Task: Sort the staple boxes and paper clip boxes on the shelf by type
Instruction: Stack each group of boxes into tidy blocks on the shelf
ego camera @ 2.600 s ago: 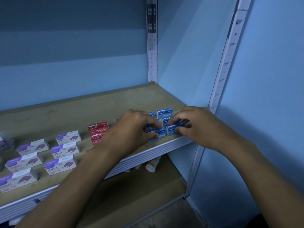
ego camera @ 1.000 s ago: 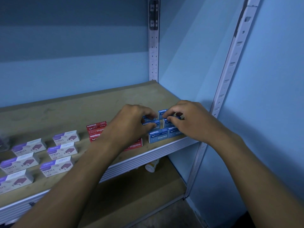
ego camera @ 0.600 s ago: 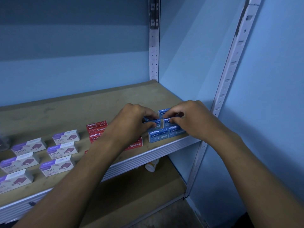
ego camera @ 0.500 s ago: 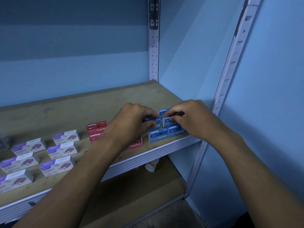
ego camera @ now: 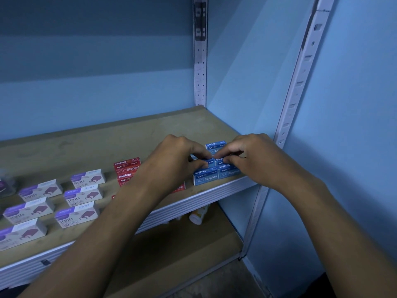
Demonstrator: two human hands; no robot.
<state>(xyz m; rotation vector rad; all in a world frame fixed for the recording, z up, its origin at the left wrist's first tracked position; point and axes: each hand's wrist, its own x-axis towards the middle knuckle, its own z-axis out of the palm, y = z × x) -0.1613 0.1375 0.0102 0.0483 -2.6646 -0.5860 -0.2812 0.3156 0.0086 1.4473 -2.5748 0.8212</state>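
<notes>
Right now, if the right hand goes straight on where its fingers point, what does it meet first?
Its fingers point left, so the right hand would probably meet the left hand's fingertips first, over the middle blue staple boxes. Depth is unclear.

Both hands now sit further back in the cluster of blue staple boxes: the left hand and right hand pinch middle-row boxes, leaving the two front boxes uncovered at the shelf edge.
</notes>
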